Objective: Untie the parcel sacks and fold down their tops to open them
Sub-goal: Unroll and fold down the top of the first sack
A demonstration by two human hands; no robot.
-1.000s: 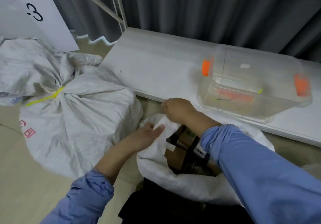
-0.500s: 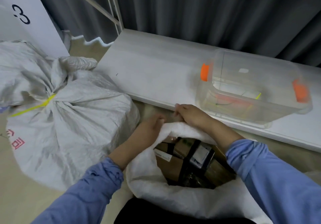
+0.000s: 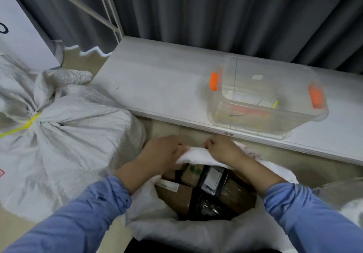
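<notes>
Plainly mid-fold on the open parcel sack (image 3: 196, 231), standing on the floor just in front of the low white shelf (image 3: 157, 87). Left hand (image 3: 163, 154) and right hand (image 3: 222, 150) both curled closed on the far rim (image 3: 196, 154) of the sack, pinching the white fabric, close together but not touching. Mouth facing straight up, long axis upright, cardboard parcels (image 3: 206, 188) exposed inside.

Could go wrong in a few ways. Slippery woven fabric likely to slide out of the pinch, letting the rim spring back up over the mouth. Rolling only the far edge probably leaves an uneven cuff, so the near side may slump inward. Tugging hard toward the shelf risks tipping the sack and spilling parcels. Little room there, too: rim nearly against the shelf edge.

Second sack (image 3: 74, 144) lying just to the left, neck pointing left and away, cinched by a yellow tie (image 3: 29, 124); not yet opened.
</notes>
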